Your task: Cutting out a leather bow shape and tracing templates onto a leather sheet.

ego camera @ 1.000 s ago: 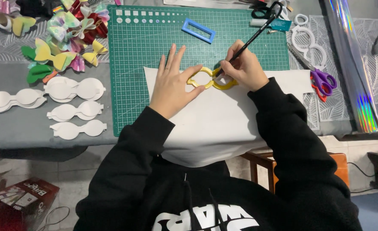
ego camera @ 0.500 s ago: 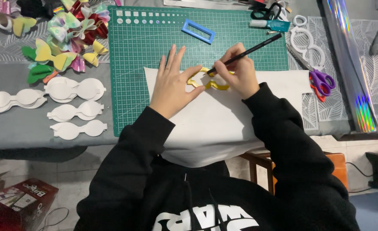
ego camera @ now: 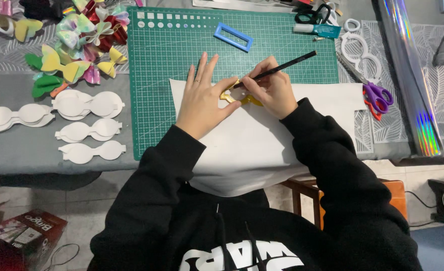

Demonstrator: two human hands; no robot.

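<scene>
—Grey table [ego camera: 26,150] under a green cutting mat [ego camera: 181,55]; what are the hands doing?

—The left hand [ego camera: 204,98] lies flat, fingers spread, pinning a yellow template [ego camera: 234,96] onto a white sheet [ego camera: 252,145] so it likely won't slide. The right hand [ego camera: 272,90] is curled around a black pencil [ego camera: 282,68], its tip at the template's edge, as if tracing.

—And around them?

—A blue rectangular frame [ego camera: 233,36] sits further up the mat. White bow-shaped cutouts [ego camera: 89,128] lie to the left, purple-handled scissors [ego camera: 377,98] to the right, within reach.
</scene>
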